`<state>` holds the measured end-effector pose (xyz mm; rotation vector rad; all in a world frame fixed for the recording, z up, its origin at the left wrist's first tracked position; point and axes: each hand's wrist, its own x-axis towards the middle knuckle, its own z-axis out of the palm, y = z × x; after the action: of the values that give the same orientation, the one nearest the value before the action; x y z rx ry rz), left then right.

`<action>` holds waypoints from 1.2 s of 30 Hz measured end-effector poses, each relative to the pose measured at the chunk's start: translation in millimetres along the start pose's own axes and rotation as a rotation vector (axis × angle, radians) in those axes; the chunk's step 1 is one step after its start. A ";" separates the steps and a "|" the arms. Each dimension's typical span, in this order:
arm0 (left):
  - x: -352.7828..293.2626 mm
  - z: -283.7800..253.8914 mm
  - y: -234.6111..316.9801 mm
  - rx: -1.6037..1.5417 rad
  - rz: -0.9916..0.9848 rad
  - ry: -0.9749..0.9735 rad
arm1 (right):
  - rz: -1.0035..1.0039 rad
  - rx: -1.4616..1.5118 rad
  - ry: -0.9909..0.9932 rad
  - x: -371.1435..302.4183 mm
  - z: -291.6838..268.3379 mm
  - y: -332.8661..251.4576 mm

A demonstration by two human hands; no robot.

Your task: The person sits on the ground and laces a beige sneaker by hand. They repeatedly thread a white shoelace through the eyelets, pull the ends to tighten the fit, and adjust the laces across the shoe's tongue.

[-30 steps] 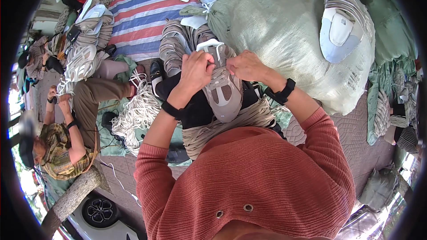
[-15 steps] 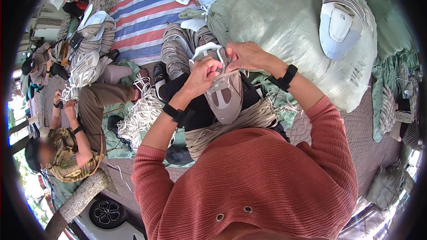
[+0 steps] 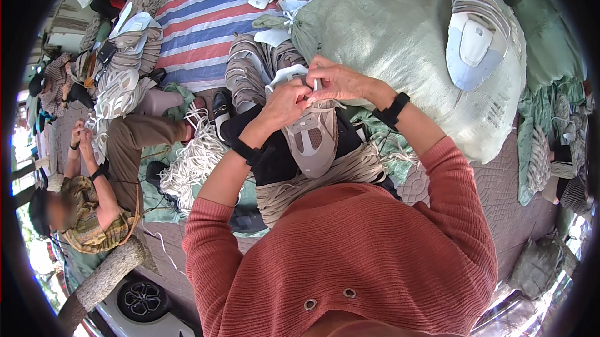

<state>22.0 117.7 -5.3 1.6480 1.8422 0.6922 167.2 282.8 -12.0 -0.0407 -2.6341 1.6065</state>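
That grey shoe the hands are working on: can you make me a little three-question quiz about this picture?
1. True or false: both hands meet at the top end of the grey shoe.
2. What lies on the big green sack? A) a shoe B) a hat C) a book
3. Fill in: the loose heap beside the person's left arm is white ____.

Key:
1. True: the left hand and right hand touch there.
2. A: a white and blue shoe.
3. Laces.

Rust-red ribbed knit top, sleeves pushed up; black bands, poss. watches, on both wrists.
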 end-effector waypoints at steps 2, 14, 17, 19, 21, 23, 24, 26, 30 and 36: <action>2.1 -1.9 -2.2 0.008 0.059 0.017 | 0.025 -0.016 0.012 0.2 2.1 -5.0; -190.0 -315.5 -152.5 0.744 -0.313 1.174 | -0.015 -0.253 0.040 -13.4 5.4 -20.6; -330.8 -424.0 -153.1 1.000 -0.497 1.172 | -0.054 -0.263 0.034 -4.4 14.9 -18.6; -295.0 -401.9 -144.0 1.225 -0.526 1.085 | -0.045 -0.371 0.062 -8.5 11.8 -16.3; -301.5 -381.2 -146.7 0.957 -0.419 1.185 | -0.104 -0.455 0.055 -4.9 13.6 -21.2; -289.7 -351.8 -155.5 0.476 -0.294 1.308 | -0.181 -0.546 0.050 2.4 7.2 -31.3; -283.4 -340.6 -157.1 0.301 -0.247 1.351 | -0.241 -0.553 0.055 4.5 6.9 -37.7; -271.4 -324.0 -154.9 0.205 -0.255 1.401 | -0.361 -0.574 0.061 8.7 4.3 -50.1; -241.3 -303.1 -127.9 -0.025 -0.228 1.474 | -0.321 -0.671 -0.170 16.1 4.6 -61.3; -182.4 -258.9 -85.6 -0.301 -0.223 1.378 | -0.001 -0.079 -0.638 35.9 9.8 -71.1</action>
<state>-206.7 -74.7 130.1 0.6502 2.4568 2.1993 131.2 243.4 48.0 0.5615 -3.1360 1.7377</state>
